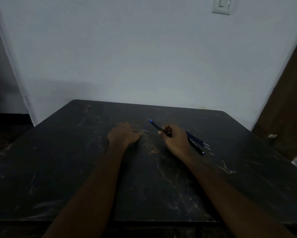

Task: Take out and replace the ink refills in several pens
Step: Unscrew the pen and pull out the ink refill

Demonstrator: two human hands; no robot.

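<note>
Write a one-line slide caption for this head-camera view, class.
Right hand grips a bundle of blue pens above a scuffed black table; left hand rests closed beside it.

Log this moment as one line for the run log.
right hand: holding pen, tip up-left | left hand: closed, resting on table | more pens: lying beside right hand

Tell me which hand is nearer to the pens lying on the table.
Right. The right hand holds a pen directly beside the pens lying on the table, partly covering them. The left hand rests closed on the table, farther off.
</note>
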